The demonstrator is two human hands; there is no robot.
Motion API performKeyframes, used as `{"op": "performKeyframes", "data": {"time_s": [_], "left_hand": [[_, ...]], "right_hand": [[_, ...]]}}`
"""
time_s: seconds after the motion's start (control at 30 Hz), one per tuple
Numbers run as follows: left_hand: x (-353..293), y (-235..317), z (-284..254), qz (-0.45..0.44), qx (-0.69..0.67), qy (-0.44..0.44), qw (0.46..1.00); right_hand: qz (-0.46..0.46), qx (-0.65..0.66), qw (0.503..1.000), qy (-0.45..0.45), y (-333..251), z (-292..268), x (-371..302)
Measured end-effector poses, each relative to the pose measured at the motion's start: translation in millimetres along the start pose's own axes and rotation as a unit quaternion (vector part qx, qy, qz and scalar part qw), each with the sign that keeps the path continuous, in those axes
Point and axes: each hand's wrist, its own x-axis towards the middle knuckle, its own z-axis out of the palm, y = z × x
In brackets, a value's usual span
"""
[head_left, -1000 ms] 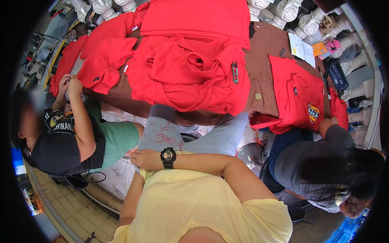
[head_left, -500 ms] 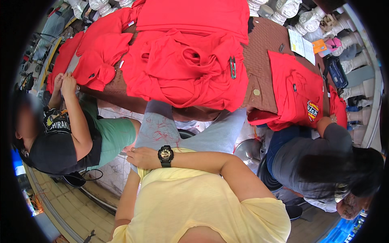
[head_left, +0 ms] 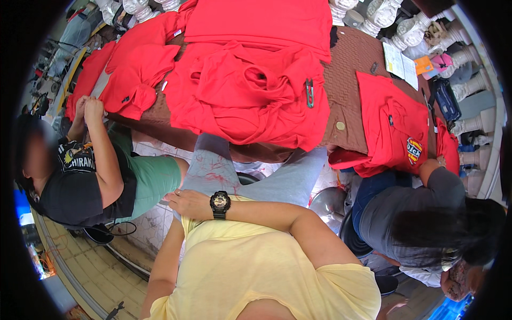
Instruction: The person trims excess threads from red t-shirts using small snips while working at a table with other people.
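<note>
Brown-quilted tabletop [head_left: 344,80] across the upper frame; crumpled red garment [head_left: 224,106] at upper centre, snips [head_left: 310,96] lying loose on it; judged risk: a tug on the cloth could tip the snips off the front edge, or their blades could nick the fabric; right hand [head_left: 190,205] left of centre by the hem of the yellow shirt [head_left: 234,253], fingers slightly curled; whether its grip holds anything, cannot tell; left hand hidden, perhaps beneath, grip unreadable.
</note>
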Motion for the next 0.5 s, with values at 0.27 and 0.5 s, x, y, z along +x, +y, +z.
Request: {"op": "performKeyframes", "data": {"time_s": [0.27, 0.5], "left_hand": [[-4.0, -1.4, -5.7, -0.002, 0.006, -0.002, 1.0], [3.7, -2.0, 5.5, 0.002, -0.007, 0.0, 1.0]], "right_hand": [[0.005, 0.016, 1.0, 0.001, -9.3, -0.6, 0.0], [-0.006, 0.002, 0.996, -0.089, -8.4, -9.8, 2.5]]}}
